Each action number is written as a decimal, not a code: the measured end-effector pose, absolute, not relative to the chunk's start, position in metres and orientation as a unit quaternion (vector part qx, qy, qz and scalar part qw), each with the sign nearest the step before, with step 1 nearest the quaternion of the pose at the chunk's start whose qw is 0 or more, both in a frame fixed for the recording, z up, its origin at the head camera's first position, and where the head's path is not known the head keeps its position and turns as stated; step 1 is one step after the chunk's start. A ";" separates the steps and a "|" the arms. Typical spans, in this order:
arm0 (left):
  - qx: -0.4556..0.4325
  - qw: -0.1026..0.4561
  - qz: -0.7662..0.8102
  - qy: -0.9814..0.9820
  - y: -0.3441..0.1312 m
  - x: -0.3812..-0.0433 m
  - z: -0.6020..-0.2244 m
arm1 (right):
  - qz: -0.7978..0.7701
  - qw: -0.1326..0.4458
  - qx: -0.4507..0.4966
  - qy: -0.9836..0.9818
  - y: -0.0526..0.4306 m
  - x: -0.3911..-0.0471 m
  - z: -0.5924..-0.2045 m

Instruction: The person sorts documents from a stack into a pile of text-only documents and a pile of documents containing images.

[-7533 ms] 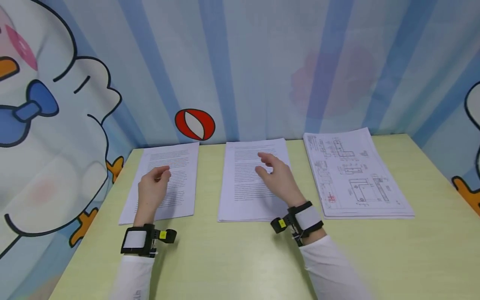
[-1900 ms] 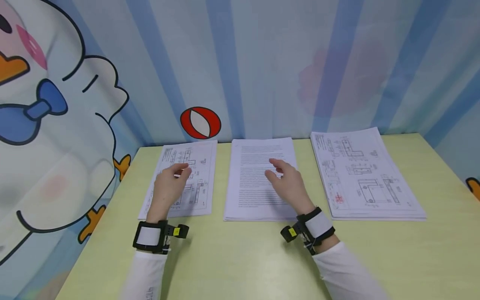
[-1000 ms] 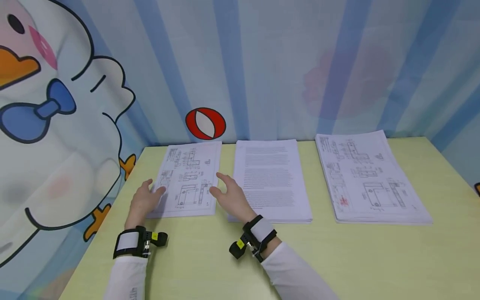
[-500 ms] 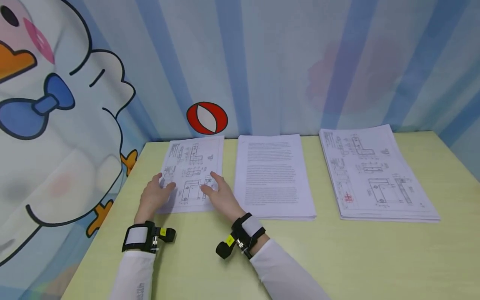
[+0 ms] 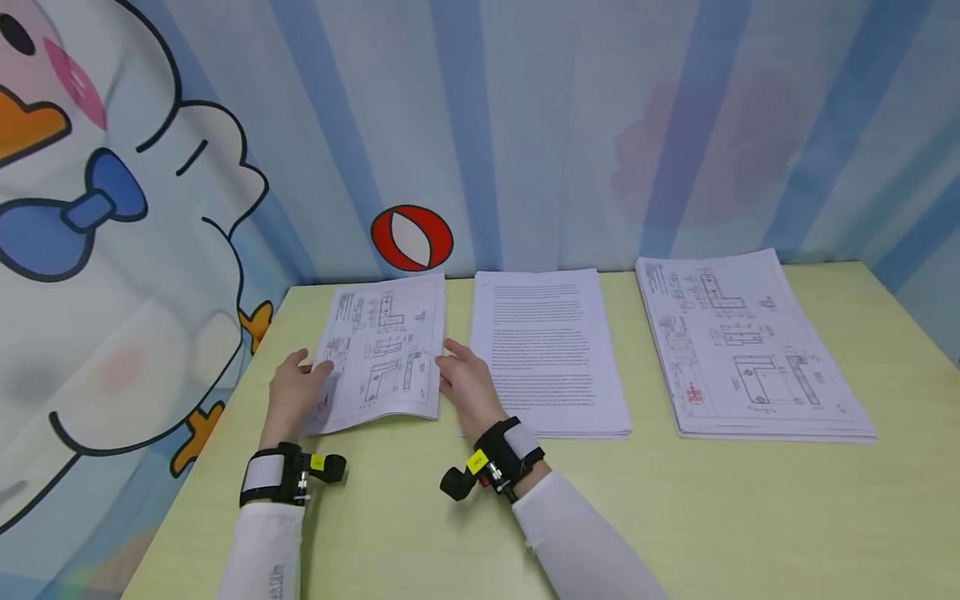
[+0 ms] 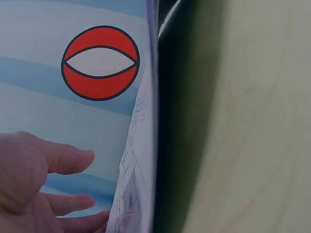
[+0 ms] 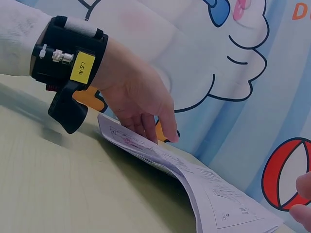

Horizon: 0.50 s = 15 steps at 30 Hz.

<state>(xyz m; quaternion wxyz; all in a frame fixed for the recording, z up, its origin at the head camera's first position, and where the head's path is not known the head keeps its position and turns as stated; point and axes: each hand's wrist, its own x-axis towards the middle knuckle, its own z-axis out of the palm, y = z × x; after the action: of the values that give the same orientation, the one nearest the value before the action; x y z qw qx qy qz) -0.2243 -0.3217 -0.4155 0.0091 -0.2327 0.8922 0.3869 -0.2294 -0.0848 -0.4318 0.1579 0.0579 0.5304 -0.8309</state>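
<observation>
The left stack of paper (image 5: 386, 358), with a line drawing on top, is bowed, its front edge raised in a curve. My left hand (image 5: 292, 396) is at its left edge, fingertips against the paper and thumb held apart above it. In the right wrist view that left hand (image 7: 138, 90) reaches behind the lifted sheets (image 7: 214, 189), with shadow beneath them. My right hand (image 5: 471, 392) is at the right edge, its fingertips beside the paper and its lower fingers hidden. In the left wrist view the stack (image 6: 138, 174) stands edge-on beside the left thumb (image 6: 73, 160).
A stack of printed text pages (image 5: 543, 358) lies in the middle, partly under my right hand. Further right is a thicker stack of drawings (image 5: 750, 350) with a red stamp. The pale table (image 5: 390, 533) meets a striped cartoon backdrop (image 5: 540, 150).
The left stack showed a text page at first; a drawing now tops it. My hands left their hovering places, the right moving left, and came to its sides. Its front edge has risen and bowed.
</observation>
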 end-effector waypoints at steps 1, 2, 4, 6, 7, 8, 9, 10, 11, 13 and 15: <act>-0.240 0.007 0.390 0.889 -0.322 -0.224 -0.416 | -0.831 0.161 0.057 0.530 -0.085 -0.229 -0.432; -0.247 0.004 0.393 0.886 -0.322 -0.224 -0.416 | -0.831 0.165 0.057 0.527 -0.086 -0.228 -0.432; -0.253 0.000 0.395 0.883 -0.322 -0.224 -0.417 | -0.837 0.175 0.057 0.515 -0.087 -0.227 -0.433; -0.250 -0.003 0.398 0.882 -0.319 -0.223 -0.416 | -0.845 0.188 0.063 0.497 -0.088 -0.227 -0.433; -0.244 0.000 0.397 0.885 -0.318 -0.223 -0.416 | -0.849 0.194 0.066 0.487 -0.088 -0.227 -0.433; -0.241 0.001 0.395 0.886 -0.315 -0.223 -0.414 | -0.855 0.200 0.067 0.475 -0.088 -0.227 -0.434; -0.237 0.002 0.390 0.890 -0.313 -0.222 -0.413 | -0.860 0.206 0.068 0.461 -0.087 -0.227 -0.434; -0.234 0.003 0.386 0.892 -0.310 -0.222 -0.412 | -0.865 0.211 0.070 0.450 -0.087 -0.228 -0.435; -0.231 0.007 0.384 0.894 -0.309 -0.223 -0.413 | -0.869 0.216 0.069 0.439 -0.086 -0.228 -0.435; -0.230 0.016 0.381 0.895 -0.306 -0.224 -0.413 | -0.878 0.223 0.063 0.420 -0.084 -0.230 -0.437; -0.226 0.018 0.378 0.898 -0.303 -0.227 -0.416 | -0.882 0.227 0.052 0.409 -0.084 -0.231 -0.438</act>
<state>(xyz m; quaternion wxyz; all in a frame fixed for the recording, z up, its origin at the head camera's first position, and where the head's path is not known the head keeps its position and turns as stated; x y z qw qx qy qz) -0.2272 -0.3032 -0.4164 0.0177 -0.2259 0.8975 0.3783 -0.2306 -0.0839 -0.4381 0.2267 0.0524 0.4093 -0.8822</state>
